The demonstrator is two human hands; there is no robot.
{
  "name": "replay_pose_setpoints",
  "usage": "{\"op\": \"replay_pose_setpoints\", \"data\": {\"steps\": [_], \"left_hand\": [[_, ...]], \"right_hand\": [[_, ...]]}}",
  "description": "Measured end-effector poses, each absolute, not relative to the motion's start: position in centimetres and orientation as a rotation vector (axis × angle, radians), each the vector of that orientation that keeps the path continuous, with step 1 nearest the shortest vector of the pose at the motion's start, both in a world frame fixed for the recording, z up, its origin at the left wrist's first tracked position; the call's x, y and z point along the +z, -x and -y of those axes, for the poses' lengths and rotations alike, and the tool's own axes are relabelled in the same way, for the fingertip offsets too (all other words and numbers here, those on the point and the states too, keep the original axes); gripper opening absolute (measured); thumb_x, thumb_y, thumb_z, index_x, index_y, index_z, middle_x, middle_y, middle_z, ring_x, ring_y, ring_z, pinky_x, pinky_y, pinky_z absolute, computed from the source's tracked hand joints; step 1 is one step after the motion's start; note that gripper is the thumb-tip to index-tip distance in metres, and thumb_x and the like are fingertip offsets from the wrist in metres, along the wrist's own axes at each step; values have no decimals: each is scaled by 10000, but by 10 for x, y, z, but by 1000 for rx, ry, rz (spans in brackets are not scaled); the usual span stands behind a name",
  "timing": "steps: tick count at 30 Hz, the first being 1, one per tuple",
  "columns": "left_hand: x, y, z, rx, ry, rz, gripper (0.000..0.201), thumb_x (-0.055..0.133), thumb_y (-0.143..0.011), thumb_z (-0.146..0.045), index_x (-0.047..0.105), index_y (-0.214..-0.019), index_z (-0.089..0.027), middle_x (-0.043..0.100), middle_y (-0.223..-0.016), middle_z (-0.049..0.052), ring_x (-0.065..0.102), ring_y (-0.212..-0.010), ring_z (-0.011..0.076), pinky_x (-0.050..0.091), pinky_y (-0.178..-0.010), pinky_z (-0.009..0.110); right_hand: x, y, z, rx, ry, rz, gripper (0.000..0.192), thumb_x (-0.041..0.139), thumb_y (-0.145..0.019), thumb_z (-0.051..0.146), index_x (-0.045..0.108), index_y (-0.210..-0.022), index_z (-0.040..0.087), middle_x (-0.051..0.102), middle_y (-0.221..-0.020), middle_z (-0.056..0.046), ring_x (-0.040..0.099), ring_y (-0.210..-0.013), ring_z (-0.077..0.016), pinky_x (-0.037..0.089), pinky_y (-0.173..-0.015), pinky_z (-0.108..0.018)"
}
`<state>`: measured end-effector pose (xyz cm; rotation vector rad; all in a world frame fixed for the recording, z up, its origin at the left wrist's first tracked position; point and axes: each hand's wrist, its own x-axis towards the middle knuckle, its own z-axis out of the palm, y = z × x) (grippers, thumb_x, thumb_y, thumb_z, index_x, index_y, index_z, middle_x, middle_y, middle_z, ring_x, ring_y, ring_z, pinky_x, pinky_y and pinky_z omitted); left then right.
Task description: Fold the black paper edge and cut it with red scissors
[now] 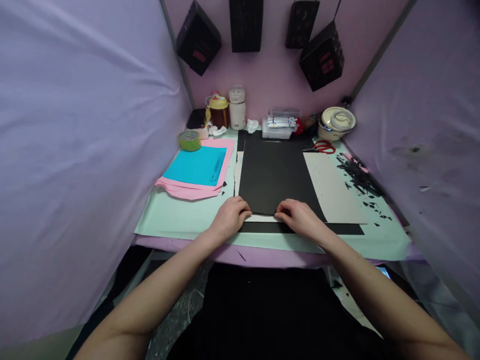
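A sheet of black paper (277, 175) lies in front of me, its near edge lifted slightly. My left hand (232, 212) pinches that edge near its left corner. My right hand (296, 214) pinches the same edge further right, fingers closed on it. Beneath the sheet is a pale board (333, 190), showing on both sides and along the front. Another black sheet (345, 229) sticks out under the board toward the table's front edge.
Left are blue sheet (198, 165), pink paper (180, 190) and a tape roll (190, 141). Red-handled scissors (325, 146) and black scraps (360, 175) lie right. Behind stand a white bottle (237, 110), marker box (279, 127) and lidded bowl (335, 124). Black paper lanterns (324, 57) hang above.
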<state>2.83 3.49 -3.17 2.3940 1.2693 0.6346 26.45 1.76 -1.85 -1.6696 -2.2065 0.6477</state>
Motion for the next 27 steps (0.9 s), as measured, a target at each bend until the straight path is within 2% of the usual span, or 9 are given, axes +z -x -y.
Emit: {"op": "replay_pose_setpoints", "data": {"steps": [5,12,21,27], "left_hand": [[-31,-30,-32,678,-2382,-1278,114,596,-848,-174,638,-742,-176,583,-800,24,540,-829,178,430,-770,306],[-28,-26,-28,658,-2367,-1287,111,577,-846,-141,653,-770,-169,602,-813,33,550,-836,180,424,-780,296],[-9,-23,-41,358,-2252,-1519,87,610,-787,-227,624,-711,-186,626,-754,30,572,-737,188,394,-637,280],[3,-28,-53,77,-2201,-1601,147,597,-772,-281,633,-670,-181,669,-755,53,608,-728,202,395,-625,280]], "right_hand": [[-21,-241,-12,493,1543,2276,132,637,-812,327,597,-833,203,605,-860,-26,533,-818,-167,352,-713,-266],[-30,-219,-19,501,1535,2279,140,532,-894,268,601,-798,193,606,-848,-35,539,-820,-160,366,-735,-265],[-15,-213,-26,560,1662,2327,140,533,-849,241,611,-742,193,622,-793,-40,557,-754,-159,352,-666,-248],[-11,-214,-32,604,1702,2339,163,535,-831,271,628,-725,189,650,-765,-43,564,-717,-157,335,-619,-241]]}}
